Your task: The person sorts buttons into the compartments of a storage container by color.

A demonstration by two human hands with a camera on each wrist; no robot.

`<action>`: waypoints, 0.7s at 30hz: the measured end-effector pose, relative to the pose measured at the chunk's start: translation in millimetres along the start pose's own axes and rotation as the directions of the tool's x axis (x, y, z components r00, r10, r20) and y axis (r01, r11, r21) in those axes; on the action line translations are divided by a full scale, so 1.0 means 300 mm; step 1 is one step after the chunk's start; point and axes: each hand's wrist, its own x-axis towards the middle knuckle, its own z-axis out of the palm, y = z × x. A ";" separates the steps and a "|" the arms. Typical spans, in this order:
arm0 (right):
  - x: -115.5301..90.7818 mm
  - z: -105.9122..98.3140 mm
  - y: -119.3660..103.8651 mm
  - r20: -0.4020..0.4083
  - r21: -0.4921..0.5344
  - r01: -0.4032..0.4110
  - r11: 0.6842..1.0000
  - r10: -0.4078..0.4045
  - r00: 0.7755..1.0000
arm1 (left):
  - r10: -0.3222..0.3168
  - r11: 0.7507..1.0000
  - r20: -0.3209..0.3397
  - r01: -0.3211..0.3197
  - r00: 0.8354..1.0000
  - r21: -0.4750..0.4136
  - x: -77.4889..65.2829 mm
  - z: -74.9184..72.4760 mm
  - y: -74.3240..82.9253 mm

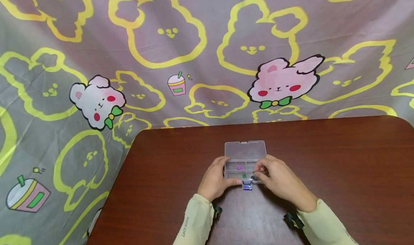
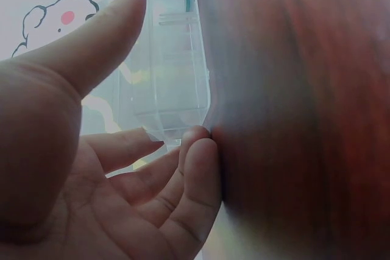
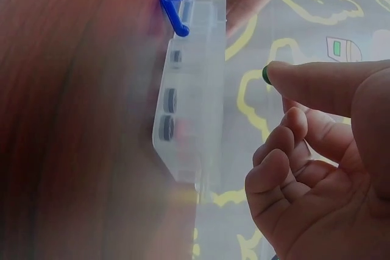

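Note:
A clear plastic compartment box (image 1: pixel 233 176) stands on the table with its lid (image 1: pixel 244 150) raised at the back. My left hand (image 1: pixel 213 178) grips the box's left end, thumb along the front edge and fingers round the side. Above the right compartments, my right hand (image 1: pixel 276 175) pinches a small green disc (image 3: pixel 266 75) between thumb and index finger; its other fingers are curled. Inside the box lie purple pieces (image 1: pixel 239 167), a green piece (image 1: pixel 244 176) and dark discs (image 3: pixel 170 100). A blue latch (image 1: pixel 247 186) hangs open at the front.
The box rests on a dark red-brown wooden table (image 1: pixel 161 176). Behind and to the left hangs a grey cloth (image 1: pixel 207 72) with yellow outlines and cartoon animals. Black straps (image 1: pixel 293 220) circle the wrists.

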 end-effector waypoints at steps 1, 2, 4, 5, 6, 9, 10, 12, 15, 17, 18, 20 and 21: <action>0.001 0.003 -0.001 -0.001 0.000 0.002 1.000 -0.002 1.000 | 0.001 1.000 0.000 -0.001 1.000 0.001 0.000 0.000 0.000; 0.003 0.005 -0.003 -0.002 0.001 0.003 1.000 -0.003 1.000 | 0.002 1.000 0.000 -0.002 1.000 0.002 0.000 0.001 -0.001; 0.005 0.010 -0.006 0.001 0.003 0.002 1.000 -0.002 1.000 | 0.001 1.000 0.000 -0.001 1.000 0.001 0.000 0.001 -0.001; 0.006 0.013 -0.008 0.005 0.006 -0.001 1.000 0.001 1.000 | -0.001 1.000 0.001 0.001 1.000 0.000 0.000 0.001 -0.001; 0.007 0.016 -0.009 0.008 0.007 -0.005 1.000 0.005 1.000 | -0.003 1.000 0.002 0.003 1.000 -0.002 0.000 0.001 -0.002; 0.011 0.025 -0.013 0.023 0.013 -0.018 1.000 0.017 1.000 | -0.010 1.000 0.007 0.010 1.000 -0.009 -0.001 0.001 -0.002; 0.013 0.028 -0.014 0.026 0.015 -0.020 1.000 0.020 0.999 | -0.013 1.000 0.009 0.013 1.000 -0.011 -0.001 0.001 -0.002; 0.016 0.032 -0.016 0.032 0.019 -0.017 1.000 0.017 0.999 | -0.015 1.000 0.012 0.016 1.000 -0.013 -0.001 0.001 -0.002; 0.021 0.038 -0.018 0.032 0.022 -0.009 1.000 0.008 0.999 | -0.020 1.000 0.016 0.020 1.000 -0.014 0.000 0.001 -0.002; 0.024 0.041 -0.019 0.033 0.025 -0.006 1.000 0.005 0.999 | -0.020 1.000 0.018 0.020 1.000 -0.015 0.000 0.001 -0.001; 0.026 0.043 -0.020 0.032 0.023 -0.009 1.000 0.008 0.999 | -0.019 1.000 0.018 0.020 1.000 -0.015 -0.001 0.000 -0.001; 0.029 0.047 -0.021 0.033 0.024 -0.011 1.000 0.010 0.999 | -0.014 1.000 0.016 0.015 1.000 -0.014 -0.001 0.000 -0.001; 0.030 0.048 -0.022 0.034 0.024 -0.012 1.000 0.011 0.999 | -0.012 1.000 0.015 0.013 1.000 -0.015 -0.001 0.000 -0.001</action>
